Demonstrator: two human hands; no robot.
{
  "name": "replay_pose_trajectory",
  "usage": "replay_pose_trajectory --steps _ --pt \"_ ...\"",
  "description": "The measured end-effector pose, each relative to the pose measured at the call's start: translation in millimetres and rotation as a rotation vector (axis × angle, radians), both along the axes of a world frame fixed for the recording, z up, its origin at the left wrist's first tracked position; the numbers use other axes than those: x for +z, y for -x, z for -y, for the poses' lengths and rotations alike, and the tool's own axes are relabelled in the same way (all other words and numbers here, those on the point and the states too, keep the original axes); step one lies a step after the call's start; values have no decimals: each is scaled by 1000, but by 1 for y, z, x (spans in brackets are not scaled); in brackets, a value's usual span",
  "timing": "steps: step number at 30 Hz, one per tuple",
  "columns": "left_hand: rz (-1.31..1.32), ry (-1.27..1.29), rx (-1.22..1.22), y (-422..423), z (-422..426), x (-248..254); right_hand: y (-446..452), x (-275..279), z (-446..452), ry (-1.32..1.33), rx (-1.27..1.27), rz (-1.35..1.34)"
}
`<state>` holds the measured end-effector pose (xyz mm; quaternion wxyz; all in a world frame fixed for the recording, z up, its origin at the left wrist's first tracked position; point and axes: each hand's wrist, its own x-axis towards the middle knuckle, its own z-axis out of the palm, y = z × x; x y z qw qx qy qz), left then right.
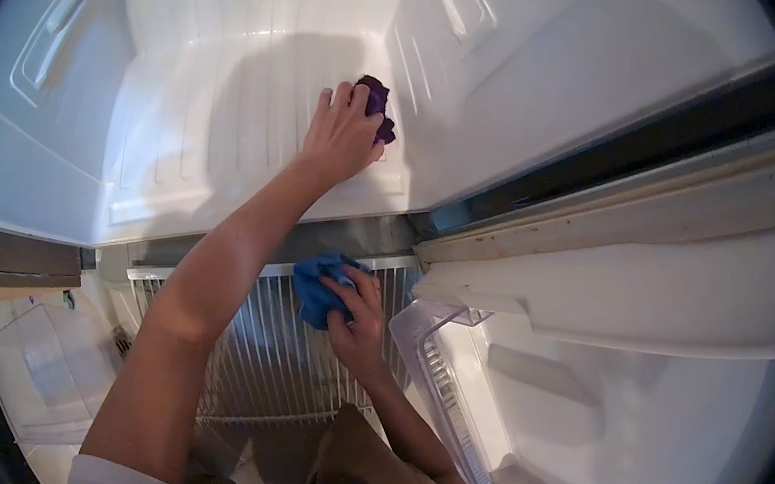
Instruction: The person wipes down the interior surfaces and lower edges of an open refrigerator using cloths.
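Observation:
My left hand (345, 132) reaches into the white fridge compartment (174, 103) and presses a dark purple cloth (379, 107) against its ribbed floor, near the right wall. Lower down, my right hand (359, 320) grips a crumpled blue cloth (313, 289). That hand is above a wire shelf (255, 351) with many thin parallel bars, close to the shelf's far edge.
At the right the fridge door (673, 418) stands open, with a clear plastic door bin (447, 392) on it. A brownish-stained door gasket (601, 209) runs along its edge. Clear plastic drawers (58, 362) lie at the lower left.

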<state>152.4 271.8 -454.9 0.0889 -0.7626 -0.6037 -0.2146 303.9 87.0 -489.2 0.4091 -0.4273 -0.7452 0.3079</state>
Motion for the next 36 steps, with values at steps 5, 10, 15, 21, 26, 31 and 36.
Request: replay_pose_trajectory --steps 5,10,15,21,26,31,36 --pt "-9 33 -88 -17 25 10 2 -1 -1 -1 -3 -21" --pt "110 213 -308 -4 78 17 1 2 11 76 -15 -56" --pt "60 582 -334 77 136 52 15 26 9 -42 -231 -105" --pt "-6 827 -140 157 203 117 53 14 -94 -273 -688 517" --pt "63 771 -53 203 250 122 86 20 -83 -191 -608 825" --pt "127 784 42 218 262 122 187 1 -19 -396 -130 754" --pt "253 817 46 224 266 138 191 -1 -4 365 564 -258"
